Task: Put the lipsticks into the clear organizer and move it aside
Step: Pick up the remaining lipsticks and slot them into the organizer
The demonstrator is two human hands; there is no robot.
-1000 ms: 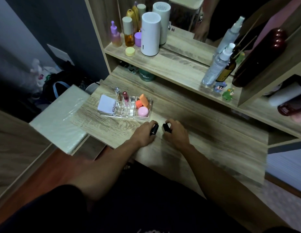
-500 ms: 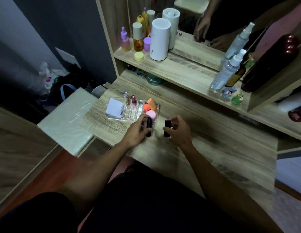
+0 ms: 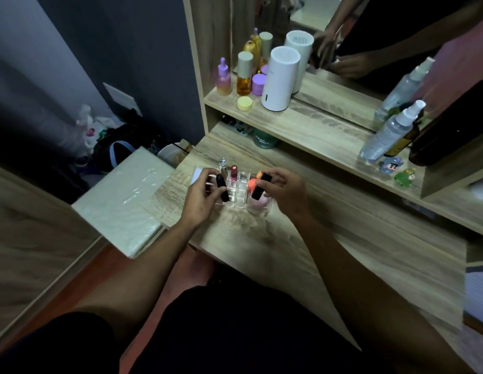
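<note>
The clear organizer [image 3: 241,191] sits on the wooden desk [image 3: 262,238] at its left end. It holds a red lipstick [image 3: 233,171], a clear-capped tube [image 3: 222,164], an orange sponge and a pink puff [image 3: 258,202]. My left hand [image 3: 201,197] grips a rounded black lipstick [image 3: 222,187] over the organizer's left slots. My right hand [image 3: 285,191] holds a square black lipstick [image 3: 260,186] tilted above the organizer's right side. A white pad [image 3: 197,175] in the organizer is partly hidden by my left hand.
A shelf [image 3: 316,130] above the desk carries bottles, a white cylinder [image 3: 279,78], a spray bottle [image 3: 387,132] and small figurines [image 3: 397,171]. A mirror stands behind it. A white box [image 3: 121,198] lies left of the desk.
Both hands have lifted their black lipsticks off the desk and carried them forward over the organizer. The camera has moved closer.
</note>
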